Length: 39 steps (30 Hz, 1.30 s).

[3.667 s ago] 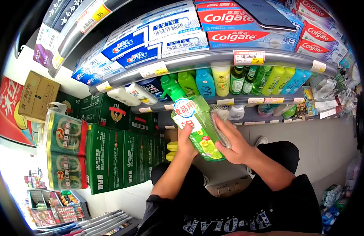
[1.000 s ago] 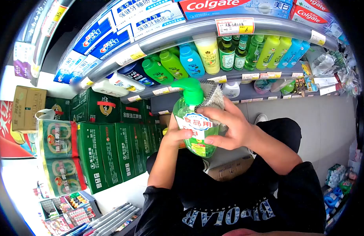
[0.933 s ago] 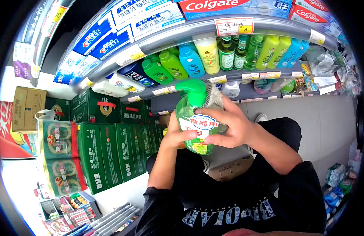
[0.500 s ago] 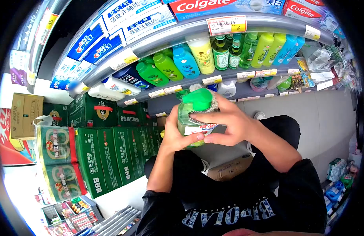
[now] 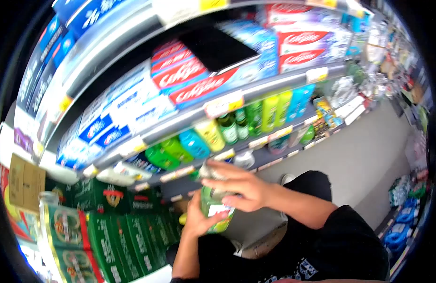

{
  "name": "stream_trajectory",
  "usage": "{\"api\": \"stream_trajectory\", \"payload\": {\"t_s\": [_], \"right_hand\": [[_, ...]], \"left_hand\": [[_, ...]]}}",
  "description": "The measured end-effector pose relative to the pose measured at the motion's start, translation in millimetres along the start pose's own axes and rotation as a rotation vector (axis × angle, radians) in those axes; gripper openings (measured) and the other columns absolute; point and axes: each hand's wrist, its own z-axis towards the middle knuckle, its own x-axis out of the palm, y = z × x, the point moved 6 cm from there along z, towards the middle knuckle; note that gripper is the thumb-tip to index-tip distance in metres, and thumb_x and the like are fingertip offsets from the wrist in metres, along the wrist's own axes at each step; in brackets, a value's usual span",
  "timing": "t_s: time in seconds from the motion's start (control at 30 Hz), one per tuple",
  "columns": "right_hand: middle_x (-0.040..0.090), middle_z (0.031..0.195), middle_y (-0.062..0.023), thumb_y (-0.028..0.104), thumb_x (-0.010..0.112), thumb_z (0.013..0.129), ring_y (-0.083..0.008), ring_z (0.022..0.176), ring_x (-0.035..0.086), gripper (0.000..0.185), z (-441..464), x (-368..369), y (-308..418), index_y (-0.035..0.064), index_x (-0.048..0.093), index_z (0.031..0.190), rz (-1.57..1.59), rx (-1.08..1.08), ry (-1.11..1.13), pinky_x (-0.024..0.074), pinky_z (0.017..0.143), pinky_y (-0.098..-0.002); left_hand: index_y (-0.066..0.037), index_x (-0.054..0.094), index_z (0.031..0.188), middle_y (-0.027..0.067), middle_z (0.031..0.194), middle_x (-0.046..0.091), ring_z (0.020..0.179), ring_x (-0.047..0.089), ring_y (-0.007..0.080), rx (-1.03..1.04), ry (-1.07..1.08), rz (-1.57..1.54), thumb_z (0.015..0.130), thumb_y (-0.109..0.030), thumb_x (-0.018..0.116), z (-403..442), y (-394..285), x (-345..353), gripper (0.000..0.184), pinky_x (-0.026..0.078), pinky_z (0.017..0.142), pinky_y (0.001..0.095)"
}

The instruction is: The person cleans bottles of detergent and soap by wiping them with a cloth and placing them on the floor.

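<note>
My left hand is wrapped round the lower part of a green pump bottle, its thumb across the label. Over the bottle's top, my right hand holds a grey cloth against it, fingers pointing left. The pump head is mostly hidden by the cloth and fingers. Motion blurs the view. Behind the hands stands a shelf row of green, blue and yellow bottles.
Toothpaste boxes fill the shelf above, with a black phone lying on them. Green cartons are stacked at left beside a brown box. Blue goods stand at lower right.
The view has tilted up and turned, bringing the phone back into sight. The cloth and right hand have moved over the bottle's top, while the left hand keeps hold of its lower part.
</note>
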Motion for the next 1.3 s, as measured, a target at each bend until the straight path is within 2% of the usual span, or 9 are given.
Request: {"api": "stream_trajectory", "payload": {"t_s": [0.27,0.47,0.6,0.7,0.8,0.97,1.0,1.2,1.3], "right_hand": [[0.061,0.129,-0.0197,0.015,0.063,0.095,-0.0386,0.136,0.048,0.044,-6.5,7.2,-1.2,0.0013,0.059,0.136,-0.220,-0.103,0.112,0.0451,0.105,-0.0482],[0.040,0.149,-0.0316,0.021,0.046,0.106,-0.0442,0.135,0.044,0.055,-16.6,4.3,-22.8,0.0020,0.032,0.155,-0.067,0.199,0.224,0.0367,0.112,-0.0422],[0.050,0.138,-0.0311,0.035,0.042,0.108,-0.0399,0.123,0.054,0.068,-20.8,4.7,-28.3,-0.0084,0.018,0.154,0.133,0.451,0.250,0.0421,0.104,-0.0417],[0.056,0.130,-0.0291,0.036,0.040,0.108,-0.0370,0.117,0.058,0.065,-25.0,22.9,-30.9,-0.0089,0.022,0.153,0.269,0.325,0.174,0.0448,0.099,-0.0390],[0.063,0.118,-0.0207,0.037,0.044,0.108,-0.0247,0.109,0.060,0.056,-35.2,30.7,-54.5,-0.0040,0.039,0.145,0.484,0.590,0.118,0.0477,0.094,-0.0364],[0.064,0.121,-0.0074,0.023,0.057,0.104,-0.0145,0.112,0.057,0.042,-38.7,38.9,-62.4,0.0013,0.050,0.139,0.374,0.605,0.030,0.0495,0.096,-0.0335],[0.065,0.120,-0.0060,0.021,0.058,0.103,-0.0142,0.109,0.060,0.039,-41.9,44.8,-58.2,0.0016,0.053,0.136,0.766,0.684,-0.066,0.0514,0.093,-0.0327],[0.070,0.102,-0.0046,0.010,0.069,0.093,-0.0105,0.091,0.063,0.032,-42.3,39.2,-26.9,-0.0037,0.064,0.121,0.325,0.600,0.017,0.0526,0.084,-0.0293],[0.070,0.099,-0.0090,0.010,0.071,0.091,-0.0119,0.090,0.063,0.029,-47.7,51.6,-12.7,-0.0056,0.064,0.114,0.029,0.558,0.029,0.0507,0.083,-0.0294]], "left_hand": [[0.005,0.047,0.134,0.0168,0.118,0.064,0.110,0.064,0.0237,0.016,0.052,0.130,0.066,-0.021,0.091,2.8,-8.3,16.1,0.085,0.051,0.094,0.0365],[0.003,0.047,0.132,0.0156,0.120,0.062,0.108,0.063,0.0227,-0.138,-0.029,-0.251,0.066,-0.017,0.092,-1.6,25.1,8.2,0.083,0.051,0.094,0.0361],[0.005,0.037,0.148,0.0206,0.141,0.051,0.122,0.055,0.0282,-0.235,-0.107,-0.161,0.073,-0.022,0.090,-10.3,-14.2,-5.5,0.096,0.046,0.101,0.0393],[0.006,0.033,0.151,0.0226,0.146,0.047,0.129,0.049,0.0316,-0.213,-0.140,-0.088,0.073,-0.026,0.090,-9.7,-28.7,-7.4,0.101,0.040,0.108,0.0419],[0.001,0.032,0.153,0.0216,0.149,0.046,0.136,0.043,0.0306,-0.196,-0.120,-0.006,0.076,-0.034,0.088,-13.6,-4.3,-6.2,0.101,0.035,0.111,0.0495],[0.000,0.045,0.139,0.0129,0.129,0.058,0.118,0.058,0.0242,-0.076,-0.096,-0.295,0.067,-0.020,0.092,-17.4,16.7,13.7,0.089,0.049,0.100,0.0399],[0.000,0.046,0.139,0.0133,0.128,0.059,0.118,0.059,0.0243,0.003,-0.088,-0.207,0.067,-0.019,0.092,-18.8,14.6,13.5,0.088,0.048,0.102,0.0395],[0.002,0.051,0.132,0.0246,0.124,0.059,0.115,0.059,0.0427,0.147,-0.072,0.299,0.070,-0.037,0.088,-25.2,10.5,8.0,0.083,0.047,0.101,0.0457],[0.003,0.051,0.131,0.0212,0.111,0.061,0.103,0.063,0.0378,0.280,-0.223,0.362,0.074,-0.030,0.085,-42.5,10.8,-4.1,0.074,0.051,0.093,0.0425]]}}
